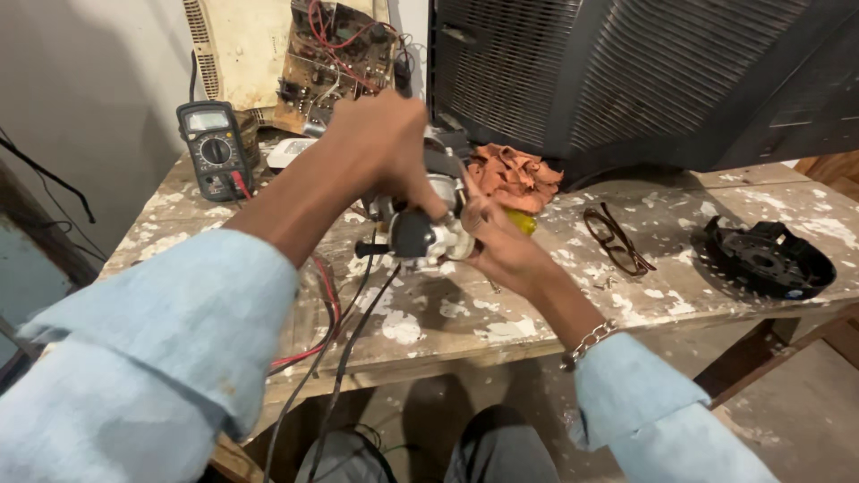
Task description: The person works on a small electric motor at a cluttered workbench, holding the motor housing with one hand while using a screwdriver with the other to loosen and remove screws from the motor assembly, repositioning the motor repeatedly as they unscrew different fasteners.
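From the head view, a small grey and black motor assembly [420, 234] is held above the desk [465, 317] between both hands. The left hand [380, 148] is closed over its top from above, fingers curled around it. The right hand [501, 246] is cupped against its right side, fingers pressed to the housing. Black and red cables [333, 304] hang below the hands. Behind the right hand an orange cloth [514, 174] is seen; to its right lie brown glasses [617, 240] and, farther out, a black round part [765, 258]. Beyond the left hand stands a multimeter [213, 148].
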{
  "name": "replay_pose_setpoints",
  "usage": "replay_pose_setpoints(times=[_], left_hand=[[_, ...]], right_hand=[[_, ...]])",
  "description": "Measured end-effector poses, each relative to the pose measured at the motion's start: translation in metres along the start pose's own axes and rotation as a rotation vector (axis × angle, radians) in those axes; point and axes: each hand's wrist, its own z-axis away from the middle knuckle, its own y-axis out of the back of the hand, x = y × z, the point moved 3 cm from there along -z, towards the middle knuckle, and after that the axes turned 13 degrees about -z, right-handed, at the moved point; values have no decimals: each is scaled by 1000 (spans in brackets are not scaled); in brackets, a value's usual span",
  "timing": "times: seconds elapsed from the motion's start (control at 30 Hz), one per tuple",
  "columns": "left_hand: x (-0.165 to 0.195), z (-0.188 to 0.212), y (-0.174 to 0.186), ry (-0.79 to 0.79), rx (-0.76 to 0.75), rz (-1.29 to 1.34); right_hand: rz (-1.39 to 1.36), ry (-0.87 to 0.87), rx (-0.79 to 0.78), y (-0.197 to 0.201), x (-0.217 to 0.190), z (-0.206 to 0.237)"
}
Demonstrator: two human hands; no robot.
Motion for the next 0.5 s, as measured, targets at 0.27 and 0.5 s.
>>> replay_pose_setpoints(times=[0.27,0.5], left_hand=[[-42,6,-62,110,164,301],[-60,17,-108,285,292,710]], right_hand=[[-209,53,71,-9,27,-18],[84,64,300,-4,20,-45]])
